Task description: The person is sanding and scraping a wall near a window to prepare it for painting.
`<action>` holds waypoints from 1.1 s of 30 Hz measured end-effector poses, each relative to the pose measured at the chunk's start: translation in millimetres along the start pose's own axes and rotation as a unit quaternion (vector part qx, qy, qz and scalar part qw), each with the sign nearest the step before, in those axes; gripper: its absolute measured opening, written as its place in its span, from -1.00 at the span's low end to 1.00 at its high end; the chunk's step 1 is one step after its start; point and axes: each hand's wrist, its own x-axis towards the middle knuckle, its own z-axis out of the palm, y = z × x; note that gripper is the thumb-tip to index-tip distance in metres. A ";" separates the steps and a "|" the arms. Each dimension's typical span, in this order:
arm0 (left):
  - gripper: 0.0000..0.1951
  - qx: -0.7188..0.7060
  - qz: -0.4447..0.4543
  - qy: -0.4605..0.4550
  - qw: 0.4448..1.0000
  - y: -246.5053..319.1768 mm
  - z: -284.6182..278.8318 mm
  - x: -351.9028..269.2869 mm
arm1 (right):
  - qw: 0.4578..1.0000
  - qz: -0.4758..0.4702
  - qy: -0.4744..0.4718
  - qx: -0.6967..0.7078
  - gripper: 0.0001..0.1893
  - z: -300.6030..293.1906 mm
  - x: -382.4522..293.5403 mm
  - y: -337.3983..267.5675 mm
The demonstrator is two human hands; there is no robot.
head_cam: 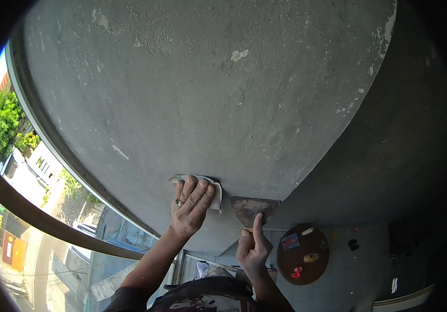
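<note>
A grey plastered wall [192, 97] fills most of the view, with pale chipped patches scattered over it. My left hand [192, 202] presses a folded sheet of sandpaper [216, 195] flat on the lower wall; its fingers cover much of the sheet. To its right, my right hand [252, 249] grips a putty knife [255, 208] by its handle, the thumb laid along the blade. The blade is broad, worn and stained, and its edge is near the wall's right corner. Whether the blade touches the wall I cannot tell. The handle is mostly hidden in my fist.
Far below on the tiled floor [348, 265] stands a round brown table [303, 269] with red cups [296, 272] and other small items. Dark footwear [353, 245] lies beyond it. A window frame [71, 156] borders the wall at left, a street outside. A shadowed wall [375, 167] adjoins at right.
</note>
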 end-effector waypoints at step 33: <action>-0.66 -0.016 0.066 -0.146 0.987 33.8 -4.2 0.0 | 0.998 0.022 -0.015 0.049 -0.42 -1.9 -33.5 11.0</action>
